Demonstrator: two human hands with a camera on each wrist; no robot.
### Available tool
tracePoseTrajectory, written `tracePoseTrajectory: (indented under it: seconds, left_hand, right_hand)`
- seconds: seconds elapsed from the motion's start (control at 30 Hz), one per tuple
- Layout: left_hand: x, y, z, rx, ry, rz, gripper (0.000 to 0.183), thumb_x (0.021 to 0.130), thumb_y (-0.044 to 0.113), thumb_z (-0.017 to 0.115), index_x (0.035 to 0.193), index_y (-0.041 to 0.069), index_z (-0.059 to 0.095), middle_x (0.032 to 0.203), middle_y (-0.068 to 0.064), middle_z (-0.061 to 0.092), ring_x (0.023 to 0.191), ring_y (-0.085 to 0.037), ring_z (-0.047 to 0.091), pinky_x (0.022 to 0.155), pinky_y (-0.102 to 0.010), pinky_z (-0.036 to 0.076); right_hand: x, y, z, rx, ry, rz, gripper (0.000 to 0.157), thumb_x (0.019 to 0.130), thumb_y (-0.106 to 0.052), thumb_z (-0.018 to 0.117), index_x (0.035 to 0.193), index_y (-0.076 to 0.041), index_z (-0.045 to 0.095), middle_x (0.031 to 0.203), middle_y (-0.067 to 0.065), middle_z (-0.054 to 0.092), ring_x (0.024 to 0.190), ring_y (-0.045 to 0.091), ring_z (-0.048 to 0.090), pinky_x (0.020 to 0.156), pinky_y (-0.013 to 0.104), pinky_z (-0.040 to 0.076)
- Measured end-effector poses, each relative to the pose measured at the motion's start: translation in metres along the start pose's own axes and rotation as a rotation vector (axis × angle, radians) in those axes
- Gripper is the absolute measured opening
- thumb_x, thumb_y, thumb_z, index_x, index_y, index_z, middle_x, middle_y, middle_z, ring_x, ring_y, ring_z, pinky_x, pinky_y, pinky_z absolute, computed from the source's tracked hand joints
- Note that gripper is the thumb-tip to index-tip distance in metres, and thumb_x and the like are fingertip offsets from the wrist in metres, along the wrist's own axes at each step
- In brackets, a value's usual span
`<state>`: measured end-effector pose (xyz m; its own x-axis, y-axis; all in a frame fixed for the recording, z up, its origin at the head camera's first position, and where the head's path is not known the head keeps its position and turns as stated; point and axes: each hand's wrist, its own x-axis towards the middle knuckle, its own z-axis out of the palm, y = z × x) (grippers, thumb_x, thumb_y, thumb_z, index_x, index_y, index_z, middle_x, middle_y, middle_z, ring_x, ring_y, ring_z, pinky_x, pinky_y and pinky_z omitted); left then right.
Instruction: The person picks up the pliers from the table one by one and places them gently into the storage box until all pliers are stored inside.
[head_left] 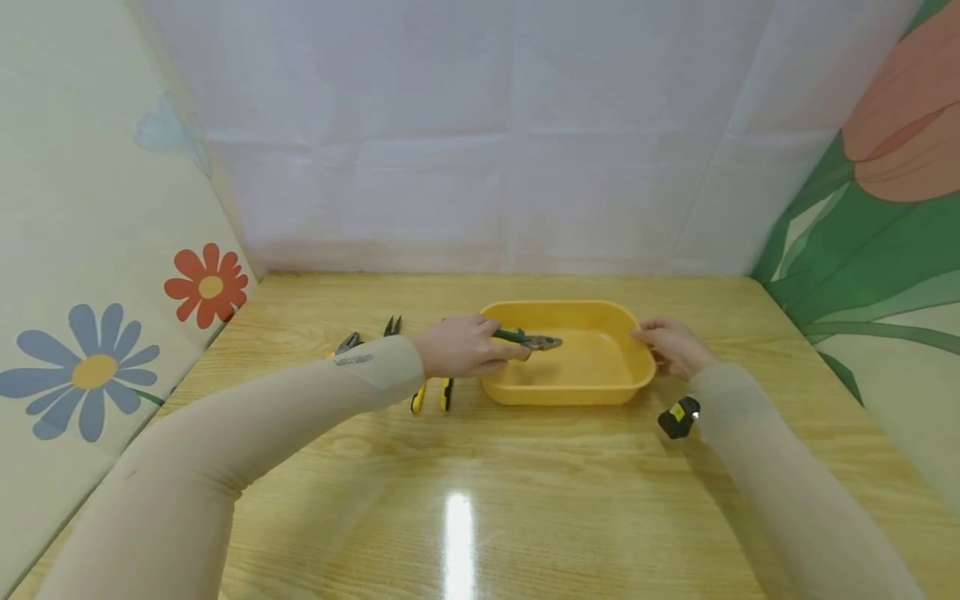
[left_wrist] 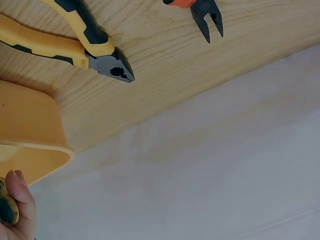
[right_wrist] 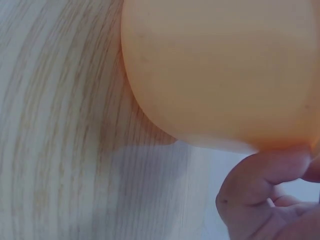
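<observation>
1. At the far left, I saw a cream wall panel (head_left: 45,200) printed with a blue flower and, farther right, a red one.
2. On the left part of the wooden desk (head_left: 360,517), I made out grey-jawed pliers (head_left: 348,342), mostly hidden behind the sleeve of the left arm (head_left: 315,417).
3. Just to their right lay cutters (head_left: 393,325); on my left wrist view their dark jaws stood parted below a strip of orange handle.
4. Next came yellow-and-black pliers (left_wrist: 55,42), just beside the basin, their handles spread and their jaws together.
5. My left hand (head_left: 467,346) reached over the left end of the basin. Its grip was narrow, holding green-handled pliers (head_left: 525,340) by the handles, jaws pointing right above the inside of the basin; I could not tell whether they touched its bottom.
6. The yellow basin (head_left: 566,397) sat upright on the desk, right of centre.
7. At its right end, my right hand (head_left: 670,343) had a narrow grip on the rim, fingers bent against the wall.
8. A small black object (head_left: 677,418) with a yellow patch showed nearer, beside the right cuff.
</observation>
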<state>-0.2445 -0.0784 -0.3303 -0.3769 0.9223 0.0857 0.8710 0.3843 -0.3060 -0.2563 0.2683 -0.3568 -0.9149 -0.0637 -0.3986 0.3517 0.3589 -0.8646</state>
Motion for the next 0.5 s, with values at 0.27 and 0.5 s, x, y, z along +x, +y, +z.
tracePoseTrajectory:
  seconds: [0.27, 0.5]
  left_hand:
    - [0.016, 0.000, -0.007, -0.039, -0.111, 0.007, 0.038, 0.107, 0.030, 0.051, 0.144, 0.025, 0.057, 0.117, -0.019, 0.065, 0.097, -0.031, 0.067, 0.073, -0.040, 0.060]
    - [0.029, 0.002, -0.009, -0.017, -0.201, -0.009, 0.042, 0.107, 0.034, 0.048, 0.149, 0.030, 0.051, 0.123, -0.018, 0.064, 0.105, -0.030, 0.065, 0.074, -0.040, 0.059]
  right_hand:
    - [0.001, 0.001, 0.000, 0.017, 0.002, -0.011, 0.034, 0.106, -0.018, 0.046, 0.129, 0.005, 0.039, 0.090, -0.005, 0.054, 0.073, 0.006, 0.057, 0.066, 0.025, 0.055]
    - [0.001, 0.002, 0.001, 0.016, 0.007, -0.017, 0.031, 0.106, -0.016, 0.046, 0.127, 0.005, 0.040, 0.088, -0.005, 0.053, 0.072, 0.006, 0.057, 0.065, 0.025, 0.055]
